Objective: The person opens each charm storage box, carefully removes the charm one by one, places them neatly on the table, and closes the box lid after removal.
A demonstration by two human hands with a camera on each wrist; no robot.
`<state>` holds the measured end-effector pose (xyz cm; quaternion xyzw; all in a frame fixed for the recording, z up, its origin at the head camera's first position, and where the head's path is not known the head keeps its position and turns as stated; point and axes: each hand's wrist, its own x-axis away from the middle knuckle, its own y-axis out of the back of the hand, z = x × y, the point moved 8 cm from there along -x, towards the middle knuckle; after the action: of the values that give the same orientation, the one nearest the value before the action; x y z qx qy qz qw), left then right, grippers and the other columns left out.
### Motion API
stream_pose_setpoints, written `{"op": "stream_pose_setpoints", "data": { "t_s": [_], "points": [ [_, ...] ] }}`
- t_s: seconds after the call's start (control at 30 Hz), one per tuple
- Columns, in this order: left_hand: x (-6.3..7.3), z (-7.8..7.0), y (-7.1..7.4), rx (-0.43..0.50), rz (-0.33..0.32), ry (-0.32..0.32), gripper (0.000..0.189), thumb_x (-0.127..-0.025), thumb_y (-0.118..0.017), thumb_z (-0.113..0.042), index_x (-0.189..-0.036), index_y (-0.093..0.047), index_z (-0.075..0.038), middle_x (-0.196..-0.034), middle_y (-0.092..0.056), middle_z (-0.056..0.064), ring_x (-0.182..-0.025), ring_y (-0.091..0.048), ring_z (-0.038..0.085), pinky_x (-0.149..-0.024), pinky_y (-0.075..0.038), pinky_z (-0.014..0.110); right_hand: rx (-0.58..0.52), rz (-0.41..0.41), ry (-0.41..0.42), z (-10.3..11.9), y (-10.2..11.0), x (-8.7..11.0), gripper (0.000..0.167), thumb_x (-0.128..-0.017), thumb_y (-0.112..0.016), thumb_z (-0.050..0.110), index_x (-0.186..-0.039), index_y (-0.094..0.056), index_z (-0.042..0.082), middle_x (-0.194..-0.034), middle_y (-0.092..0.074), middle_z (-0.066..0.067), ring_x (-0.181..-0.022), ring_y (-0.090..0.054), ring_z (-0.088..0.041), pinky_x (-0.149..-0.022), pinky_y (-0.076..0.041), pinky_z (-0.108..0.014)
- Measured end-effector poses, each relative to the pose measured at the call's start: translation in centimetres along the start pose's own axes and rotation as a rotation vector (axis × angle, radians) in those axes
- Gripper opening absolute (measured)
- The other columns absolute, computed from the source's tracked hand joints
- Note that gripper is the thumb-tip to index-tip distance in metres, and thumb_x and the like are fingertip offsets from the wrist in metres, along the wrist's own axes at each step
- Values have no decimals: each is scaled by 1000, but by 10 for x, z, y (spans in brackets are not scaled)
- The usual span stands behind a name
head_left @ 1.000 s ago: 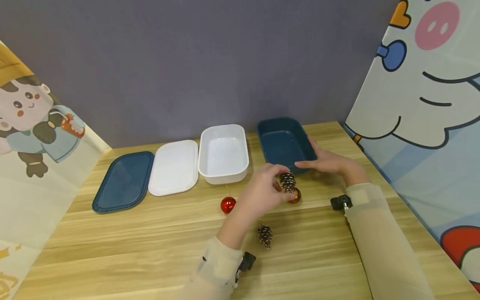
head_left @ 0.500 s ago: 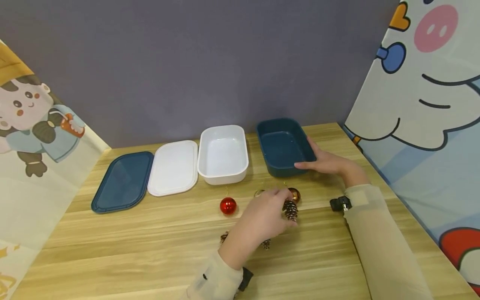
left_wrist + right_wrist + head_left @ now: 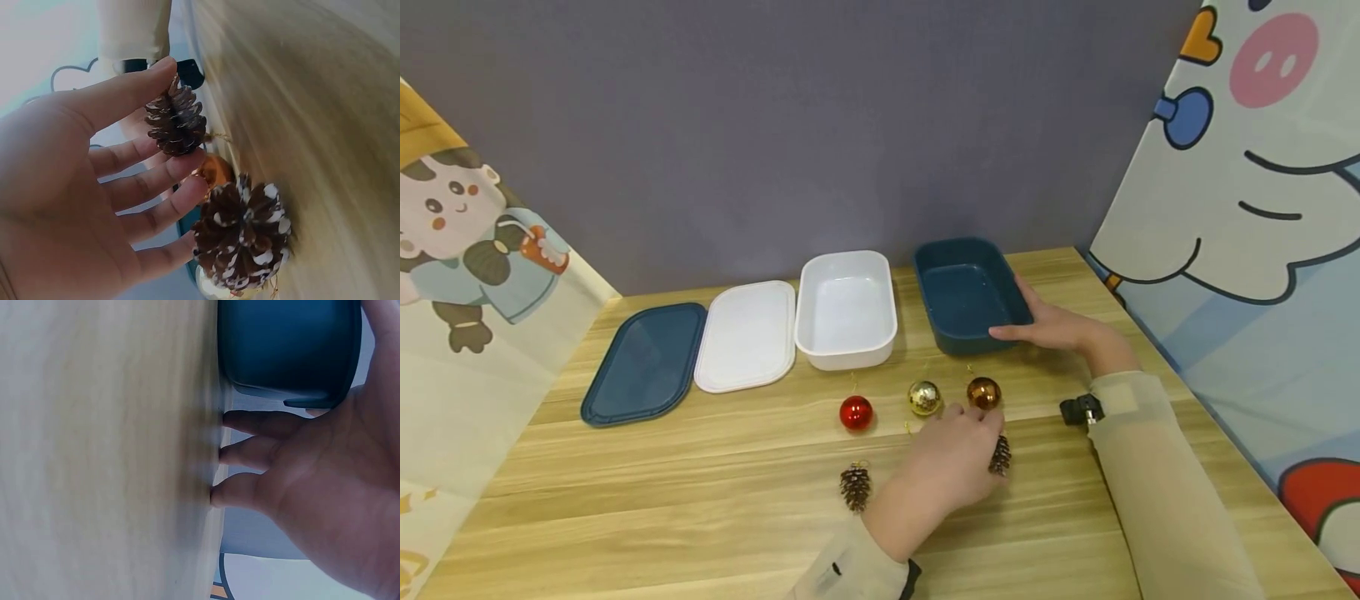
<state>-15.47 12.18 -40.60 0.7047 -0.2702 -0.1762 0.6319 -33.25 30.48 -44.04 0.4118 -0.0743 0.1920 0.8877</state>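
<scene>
A brown pine cone (image 3: 177, 120) with pale-tipped scales is pinched between the thumb and fingers of my left hand (image 3: 951, 467), low over the table. Below that hand in the left wrist view, a second pine cone (image 3: 242, 234) sits on the wood, hidden under the hand in the head view. Another pine cone (image 3: 855, 487) lies left of my wrist. My right hand (image 3: 1056, 323) holds the near right corner of a dark blue container (image 3: 967, 343), thumb at the rim. Three of its fingers (image 3: 244, 490) reach down to the tabletop outside the wall.
Red (image 3: 856, 412), gold (image 3: 924, 397) and copper-brown (image 3: 983, 392) ball ornaments lie in front of the containers. A white container (image 3: 847, 360) stands left of the blue one. Farther left lie a white lid (image 3: 747, 336) and a blue lid (image 3: 645, 364). A grey partition (image 3: 775, 142) rises behind.
My left hand has brought the pine cone from beside the blue container toward me, down to the table in front of the copper-brown ornament. My right hand stays at the container.
</scene>
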Motion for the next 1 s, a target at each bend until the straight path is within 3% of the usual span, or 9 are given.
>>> {"op": "stream_pose_setpoints", "data": {
  "t_s": [0.43, 1.0],
  "points": [
    [-4, -2, -14, 16, 28, 32, 88, -84, -85, -60, -157, -52, -23, -156, -61, -6, -139, -60, 25, -112, -55, 46, -17, 12, 7, -2, -2, 0, 124, -96, -65, 69, -161, 35, 36, -178, 23, -15, -164, 3, -54, -126, -14, -79],
    [-6, -2, -19, -17, 37, 50, 87, -84, -83, -64, -156, -52, -26, -153, -63, -9, -135, -62, 23, -106, -57, 46, -21, 15, -1, -1, -1, 0, 125, -96, -66, 69, -163, 34, 34, -177, 24, -14, -163, 4, -54, -125, -14, -80]
  ]
}}
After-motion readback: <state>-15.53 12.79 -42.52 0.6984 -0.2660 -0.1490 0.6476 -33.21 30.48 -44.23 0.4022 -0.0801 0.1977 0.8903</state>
